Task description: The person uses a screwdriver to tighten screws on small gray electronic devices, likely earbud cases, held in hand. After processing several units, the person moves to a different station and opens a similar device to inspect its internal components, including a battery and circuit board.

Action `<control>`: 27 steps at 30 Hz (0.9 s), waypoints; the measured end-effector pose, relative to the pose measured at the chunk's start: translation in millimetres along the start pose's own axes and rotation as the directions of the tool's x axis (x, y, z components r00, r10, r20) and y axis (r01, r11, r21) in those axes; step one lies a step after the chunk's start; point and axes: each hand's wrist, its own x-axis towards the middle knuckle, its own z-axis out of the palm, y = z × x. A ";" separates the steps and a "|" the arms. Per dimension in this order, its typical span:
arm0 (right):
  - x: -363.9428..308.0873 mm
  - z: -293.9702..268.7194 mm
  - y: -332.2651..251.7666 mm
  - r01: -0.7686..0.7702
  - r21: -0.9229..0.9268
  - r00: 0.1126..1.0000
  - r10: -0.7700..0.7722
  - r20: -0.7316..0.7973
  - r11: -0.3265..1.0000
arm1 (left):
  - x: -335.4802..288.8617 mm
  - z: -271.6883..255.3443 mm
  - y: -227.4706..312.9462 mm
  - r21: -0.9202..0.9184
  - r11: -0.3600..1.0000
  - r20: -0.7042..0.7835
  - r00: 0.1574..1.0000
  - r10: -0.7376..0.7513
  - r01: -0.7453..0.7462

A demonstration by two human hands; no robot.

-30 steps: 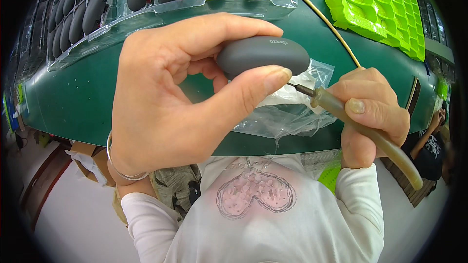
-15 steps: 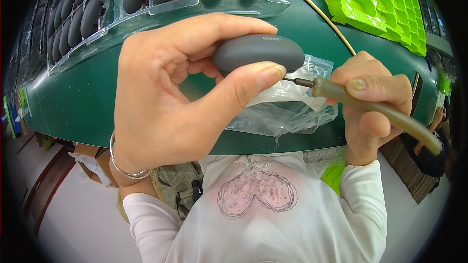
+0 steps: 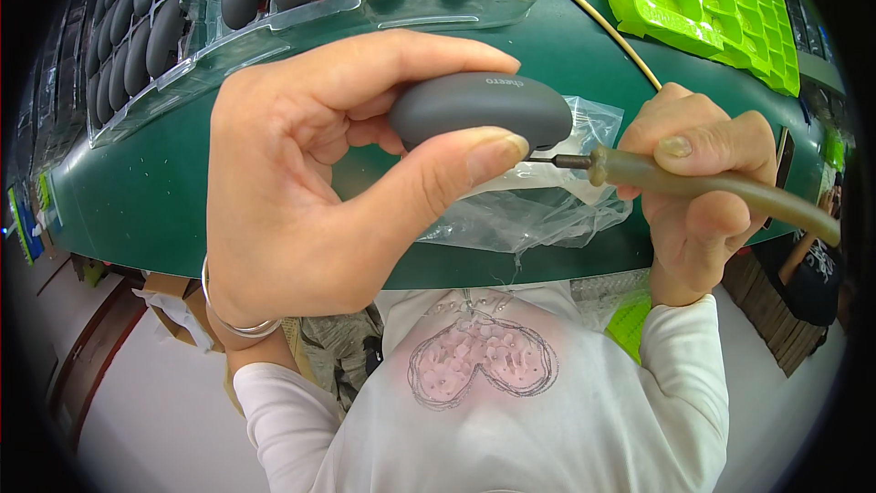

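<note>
Matt, smooth plastic oval device (image 3: 479, 110)

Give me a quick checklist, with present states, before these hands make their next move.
1. Case held: ok, gripped in the left hand.
2. Tool held: ok, its handle in the right hand.
3. Tip touching the case: cannot tell, its end meets the thumb's outline.
4. Left thumb well away from the tip: not ok, they look very close in this view.
5. Bag out from behind the tool: not ok, it shows behind the tip.
</note>
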 end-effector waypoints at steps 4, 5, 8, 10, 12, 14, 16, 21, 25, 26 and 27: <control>2.2 -1.1 -0.2 0.005 0.022 0.999 -0.006 0.032 1.000 | -0.1 -0.5 2.4 -0.019 1.000 -0.010 1.000 -0.018 0.018; 2.1 -2.1 0.9 0.022 0.031 0.999 -0.024 0.048 0.999 | -0.1 -1.7 3.1 -0.013 1.000 -0.015 1.000 -0.012 0.011; 0.8 -4.5 4.9 0.074 0.061 0.992 -0.079 0.095 0.995 | 0.0 -2.2 1.0 0.000 1.000 -0.015 1.000 0.016 -0.016; -0.3 -4.2 6.5 0.113 0.057 0.986 -0.119 0.116 0.992 | 0.5 -2.0 -0.3 -0.009 1.000 -0.019 1.000 0.017 -0.017; 0.4 -2.5 6.7 0.211 -0.006 0.969 -0.208 0.131 0.977 | 1.0 -1.9 0.8 -0.015 1.000 -0.038 0.999 0.008 -0.009; 2.2 -0.4 5.4 0.352 -0.112 0.931 -0.336 0.141 0.929 | 2.5 -2.0 1.6 0.003 1.000 -0.051 0.998 0.022 -0.022; 1.5 4.0 10.9 0.474 -0.213 0.880 -0.453 0.142 0.855 | 2.2 -2.2 0.4 0.024 0.999 -0.063 0.997 0.033 -0.031; 3.6 6.4 9.7 0.573 -0.356 0.819 -0.534 0.210 0.738 | 2.7 -3.6 -0.6 0.061 0.997 -0.066 0.996 0.054 -0.050; 3.3 8.5 8.9 0.590 -0.393 0.806 -0.544 0.235 0.705 | 2.1 -2.0 1.2 0.051 0.998 -0.068 0.997 0.039 -0.036; 3.3 9.0 8.5 0.590 -0.397 0.805 -0.545 0.233 0.703 | 2.0 -0.7 1.2 0.052 0.998 -0.073 0.997 0.036 -0.033; 2.9 9.9 8.7 0.590 -0.402 0.806 -0.545 0.232 0.701 | 1.9 0.1 0.4 0.053 0.998 -0.079 0.996 0.033 -0.029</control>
